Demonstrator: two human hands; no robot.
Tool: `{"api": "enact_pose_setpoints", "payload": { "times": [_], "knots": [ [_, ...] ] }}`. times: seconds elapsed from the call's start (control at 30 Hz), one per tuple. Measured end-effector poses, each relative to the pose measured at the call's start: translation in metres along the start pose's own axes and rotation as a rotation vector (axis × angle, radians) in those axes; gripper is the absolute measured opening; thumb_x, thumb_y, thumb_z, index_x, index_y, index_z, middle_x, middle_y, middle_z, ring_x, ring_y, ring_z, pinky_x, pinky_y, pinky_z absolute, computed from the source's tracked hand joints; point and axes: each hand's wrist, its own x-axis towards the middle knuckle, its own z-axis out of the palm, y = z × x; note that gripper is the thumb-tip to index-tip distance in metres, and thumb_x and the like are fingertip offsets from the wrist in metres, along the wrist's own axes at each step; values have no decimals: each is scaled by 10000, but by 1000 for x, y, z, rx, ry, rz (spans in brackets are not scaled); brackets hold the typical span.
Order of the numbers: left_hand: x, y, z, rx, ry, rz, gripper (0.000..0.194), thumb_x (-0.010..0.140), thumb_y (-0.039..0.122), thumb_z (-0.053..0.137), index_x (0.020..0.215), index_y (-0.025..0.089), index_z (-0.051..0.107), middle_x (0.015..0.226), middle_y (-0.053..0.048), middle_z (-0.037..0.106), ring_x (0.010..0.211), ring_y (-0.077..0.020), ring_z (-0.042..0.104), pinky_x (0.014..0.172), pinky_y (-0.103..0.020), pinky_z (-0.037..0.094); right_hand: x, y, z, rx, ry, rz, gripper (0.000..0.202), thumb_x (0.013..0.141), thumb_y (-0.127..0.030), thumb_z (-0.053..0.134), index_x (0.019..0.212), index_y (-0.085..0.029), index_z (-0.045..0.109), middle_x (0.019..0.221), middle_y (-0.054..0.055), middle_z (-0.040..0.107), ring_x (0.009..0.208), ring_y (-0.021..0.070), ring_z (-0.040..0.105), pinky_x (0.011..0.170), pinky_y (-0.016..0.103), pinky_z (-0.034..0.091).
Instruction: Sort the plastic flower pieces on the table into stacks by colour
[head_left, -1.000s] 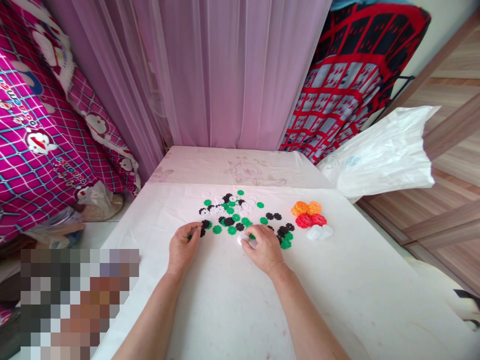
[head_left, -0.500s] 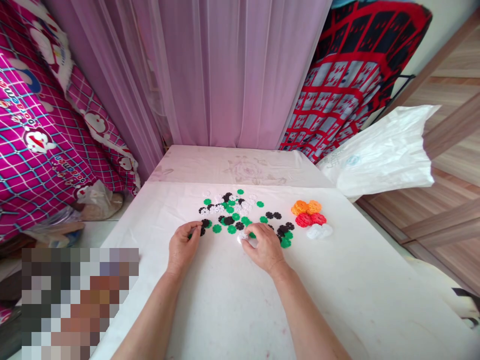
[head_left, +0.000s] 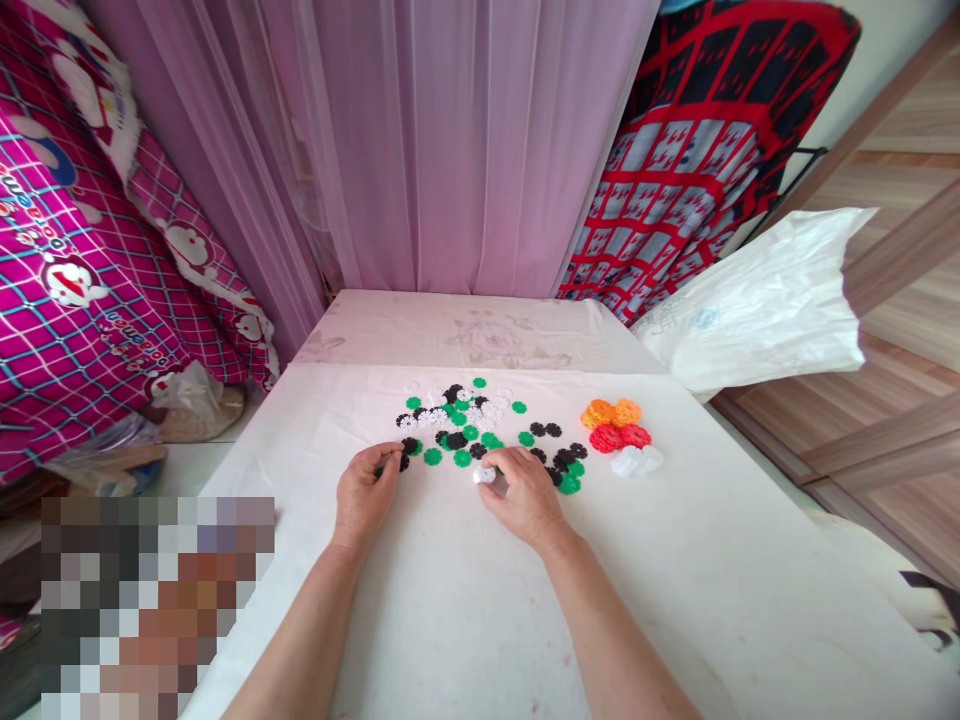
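**Hands crowding the disc pile**

My right hand (head_left: 525, 492) pinches white discs (head_left: 484, 476) at the pile's (head_left: 465, 425) near edge; left hand (head_left: 365, 490) curls on a black disc (head_left: 403, 462), I think. A sloppy knuckle could scatter the sorted stacks (head_left: 621, 438) nearby.

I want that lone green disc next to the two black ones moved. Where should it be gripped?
Pinch the green disc by opposite rim edges, coming straight down. It lies flat, with the black discs close on its far right, so probably set the fingers near and far left.

No legible text anywhere.
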Motion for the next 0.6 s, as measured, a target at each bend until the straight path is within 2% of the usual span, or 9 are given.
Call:
{"api": "enact_pose_setpoints", "payload": {
  "times": [0.13, 0.27, 0.47, 0.6],
  "knots": [
    [-1, 2, -1, 8, 3, 8, 328, 829, 447, 522, 975, 227, 716, 928, -49, 752, 868, -201, 688, 841, -342, 521, 5, 9, -2, 49, 38, -12, 87, 781, -179, 601, 852, -230, 607, 933, 25, 699, 907, 200, 604, 853, 331, 435],
    [-1, 2, -1, 3, 7, 11, 327, 822, 452, 532, 968, 226, 718, 925, -50, 754, 868, -203, 688, 840, -343, 526, 29, 26, -1, -26, 63, 99, 136, 828, -166, 538, 849, -237, 652, 898, 24, 708, 866, 186, 616, 796, 305, 449],
    [1, -4, 2, -13, 4, 13, 337, 821, 458, 528, 973, 223, 716, 947, -61, 754, 867, -203, 691, 821, -341, 536, 68, 27, 7, -287, -119, 332, 132, 801, -351, 631, 806, -230, 686, 875, 78, 679, 815, 227, 628, 658, 313, 437],
    [1, -3, 1, -20, 10, 20, 330, 820, 456, 532, 971, 227, 716, 949, -57, 754, 864, -199, 692, 814, -335, 538, 80, 22, 15, -316, -153, 400, 117, 770, -322, 651, 823, -224, 686, 928, 104, 670, 811, 227, 639, 647, 318, 441]
  ]
}}
